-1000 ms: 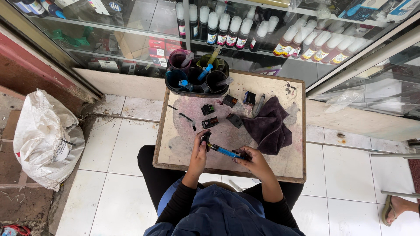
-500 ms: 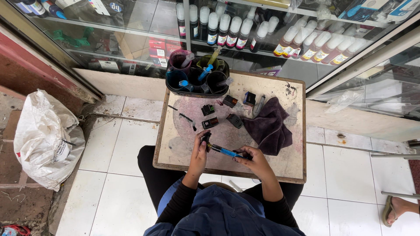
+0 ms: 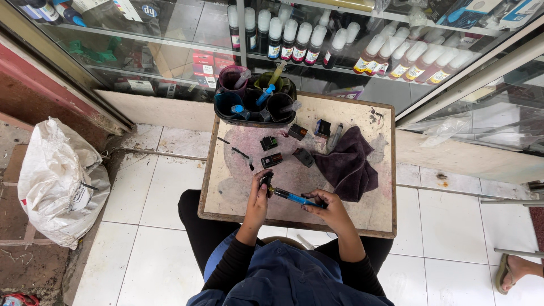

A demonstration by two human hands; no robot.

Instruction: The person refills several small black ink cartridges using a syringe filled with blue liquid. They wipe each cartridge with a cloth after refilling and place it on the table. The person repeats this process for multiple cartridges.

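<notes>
1. A slim syringe (image 3: 296, 198) with a translucent blue barrel is held level above the near edge of the worktop (image 3: 381, 170), its tip set against a small black ink cartridge (image 3: 266, 182).
2. The cartridge is clamped in the left hand (image 3: 259, 198); the right hand (image 3: 328, 207) is closed around the rear end of the syringe.
3. The worktop is seen as a worn square board, stained pink and grey, with a dark wooden rim.
4. A crumpled dark purple cloth (image 3: 348, 164) lies at its right side, soft and folded.
5. Four more boxy black cartridges (image 3: 271, 160) are scattered near the middle.
6. At the far edge, a black holder (image 3: 255, 102) of round cups filled with syringes is placed.
</notes>
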